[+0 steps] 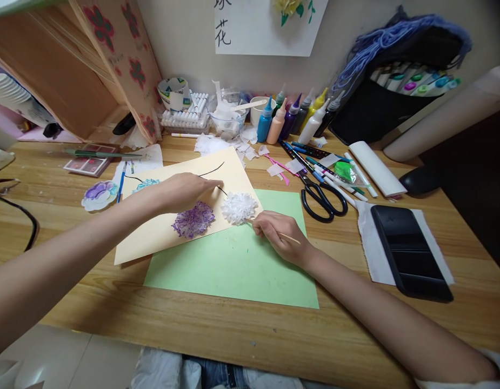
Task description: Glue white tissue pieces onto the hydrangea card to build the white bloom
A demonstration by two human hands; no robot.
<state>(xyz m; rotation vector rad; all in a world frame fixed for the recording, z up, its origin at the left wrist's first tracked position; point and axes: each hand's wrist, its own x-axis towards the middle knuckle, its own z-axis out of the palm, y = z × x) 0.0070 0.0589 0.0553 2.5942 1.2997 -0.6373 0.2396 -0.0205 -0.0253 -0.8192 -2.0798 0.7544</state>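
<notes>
White flower (238,208) lies at the lower right corner of a cream sheet (229,162), where a short black line (222,190) runs down toward it. The right hand (277,233) is just beside it, fingers closed around a thin stick (289,237) whose front end reaches the flower's lower edge. The left hand (188,192) is over the cream sheet, index finger stretched out with its tip by the upper end of that line; the other fingers are curled under, and I cannot tell whether they hold anything.

Below the left hand is a purple flower (193,220); a blue flower (147,184) shows partly behind the left forearm. The cream sheet overlaps a green sheet (233,275) on the wooden desk (217,329). To the left, a palette (99,195) lies near a blue brush (121,182). Behind the sheets are paper scraps (211,143) and paint bottles (276,127). Black-handled scissors (339,201) lie right of the green sheet, and farther right a black case (412,251) rests on white tissue (373,251).
</notes>
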